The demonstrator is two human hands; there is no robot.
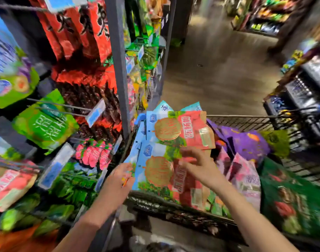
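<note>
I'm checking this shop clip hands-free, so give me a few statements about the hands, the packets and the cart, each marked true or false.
1. The left hand and the right hand both hold flat blue-and-red foil packets with gold round emblems. True.
2. The packets are over a black wire shopping cart. True.
3. The cart holds nothing else. False: a purple bag and a dark green bag lie in it.
4. The tall red printed packs hang on the person's right. False: they hang on the left.
</note>
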